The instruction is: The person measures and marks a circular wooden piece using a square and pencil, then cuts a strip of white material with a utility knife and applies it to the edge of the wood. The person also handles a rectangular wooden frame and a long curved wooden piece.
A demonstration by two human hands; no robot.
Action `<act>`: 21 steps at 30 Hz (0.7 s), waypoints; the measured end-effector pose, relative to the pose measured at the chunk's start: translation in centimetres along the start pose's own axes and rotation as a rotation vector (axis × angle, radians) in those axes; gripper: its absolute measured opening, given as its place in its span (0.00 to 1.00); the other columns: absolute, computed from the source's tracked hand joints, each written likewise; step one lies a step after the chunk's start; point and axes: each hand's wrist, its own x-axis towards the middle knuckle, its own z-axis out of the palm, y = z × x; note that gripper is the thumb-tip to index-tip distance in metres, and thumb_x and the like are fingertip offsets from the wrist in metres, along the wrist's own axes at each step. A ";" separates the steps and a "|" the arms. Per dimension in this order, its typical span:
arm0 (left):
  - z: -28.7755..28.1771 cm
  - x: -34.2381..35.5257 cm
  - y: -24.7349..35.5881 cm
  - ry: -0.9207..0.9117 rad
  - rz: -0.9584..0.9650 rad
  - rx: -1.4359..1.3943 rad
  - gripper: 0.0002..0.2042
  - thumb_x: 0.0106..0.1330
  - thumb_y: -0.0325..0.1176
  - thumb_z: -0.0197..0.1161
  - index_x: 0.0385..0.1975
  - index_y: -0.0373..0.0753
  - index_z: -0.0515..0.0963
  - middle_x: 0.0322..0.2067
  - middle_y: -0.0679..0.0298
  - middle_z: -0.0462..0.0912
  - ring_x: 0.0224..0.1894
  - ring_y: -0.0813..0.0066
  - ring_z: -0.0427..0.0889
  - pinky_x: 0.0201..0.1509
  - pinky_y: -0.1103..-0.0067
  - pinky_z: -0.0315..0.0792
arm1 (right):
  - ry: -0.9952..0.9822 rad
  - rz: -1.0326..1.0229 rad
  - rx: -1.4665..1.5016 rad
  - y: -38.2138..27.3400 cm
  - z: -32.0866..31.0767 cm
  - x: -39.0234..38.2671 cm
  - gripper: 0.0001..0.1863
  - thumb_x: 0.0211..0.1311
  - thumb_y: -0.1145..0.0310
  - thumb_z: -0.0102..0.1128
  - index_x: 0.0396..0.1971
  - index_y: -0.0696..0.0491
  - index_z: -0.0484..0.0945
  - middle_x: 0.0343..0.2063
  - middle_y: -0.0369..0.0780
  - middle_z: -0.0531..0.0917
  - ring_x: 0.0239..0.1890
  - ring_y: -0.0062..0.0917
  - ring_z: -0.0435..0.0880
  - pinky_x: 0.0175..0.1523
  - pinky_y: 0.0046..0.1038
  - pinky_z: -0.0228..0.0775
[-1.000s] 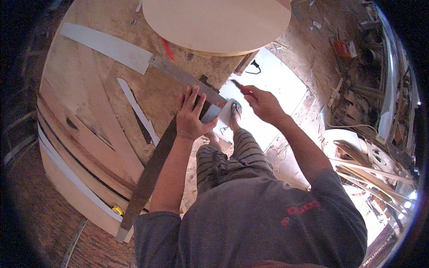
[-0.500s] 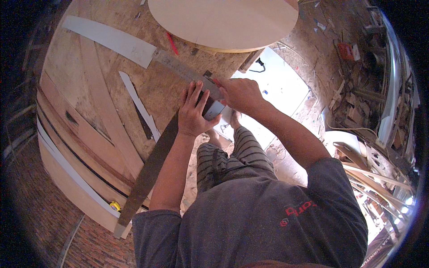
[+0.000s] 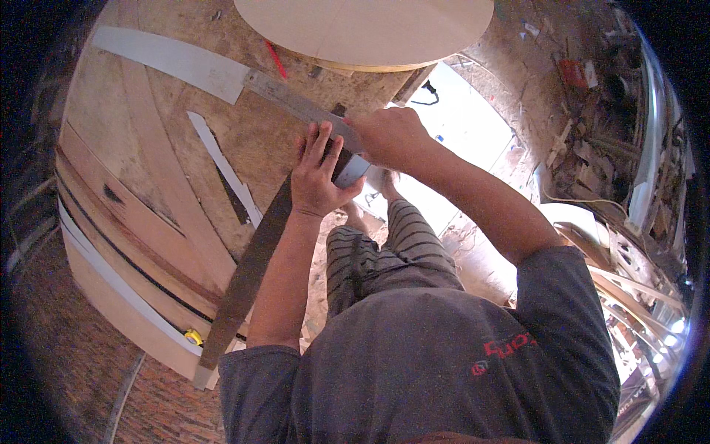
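My left hand (image 3: 316,174) lies across a metal ruler (image 3: 285,100), its fingers stretched out and pressing down. The thumb is apart from them, beside the pale, shiny end (image 3: 350,172) of a long dark strip (image 3: 255,266). That strip passes under the ruler and runs along my left forearm to the near left edge of the board. At the ruler's near right end, my right hand (image 3: 392,138) is closed around a small red cutter (image 3: 348,121). Only a bit of the cutter shows; its blade is hidden behind my fingers.
A long white strip (image 3: 170,63) and a narrow white offcut (image 3: 222,159) lie on the wooden worktop (image 3: 166,100). A red pencil-like stick (image 3: 276,59) is near a round board (image 3: 362,29). A yellow tape measure (image 3: 193,337) sits at near left. Wood scraps (image 3: 592,170) lie at right.
The whole view has shifted slightly. My right hand has turned at the ruler's end, and the cutter's metal part, seen earlier, is now covered. My left hand stays pressed on the ruler.
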 end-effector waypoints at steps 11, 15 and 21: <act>-0.5 0.2 0.7 -0.080 0.008 -0.018 0.40 0.51 0.52 0.76 0.65 0.39 0.77 0.78 0.53 0.62 0.79 0.47 0.60 0.81 0.52 0.51 | -0.122 0.088 0.023 1.8 0.8 -4.9 0.24 0.65 0.64 0.61 0.62 0.37 0.81 0.32 0.44 0.89 0.36 0.43 0.91 0.41 0.46 0.83; 0.3 0.1 0.4 -0.002 -0.043 -0.050 0.40 0.52 0.52 0.75 0.64 0.36 0.77 0.78 0.52 0.61 0.80 0.45 0.58 0.82 0.51 0.51 | -0.162 0.212 0.117 4.3 6.9 -10.6 0.18 0.69 0.61 0.58 0.56 0.36 0.85 0.33 0.45 0.89 0.36 0.43 0.91 0.41 0.46 0.83; -0.1 0.4 0.2 -0.004 -0.021 -0.048 0.42 0.52 0.51 0.77 0.68 0.37 0.74 0.78 0.50 0.61 0.79 0.44 0.59 0.82 0.51 0.52 | 0.591 0.256 0.392 5.7 -3.0 -6.6 0.19 0.76 0.52 0.53 0.61 0.34 0.82 0.33 0.42 0.87 0.39 0.45 0.90 0.45 0.46 0.83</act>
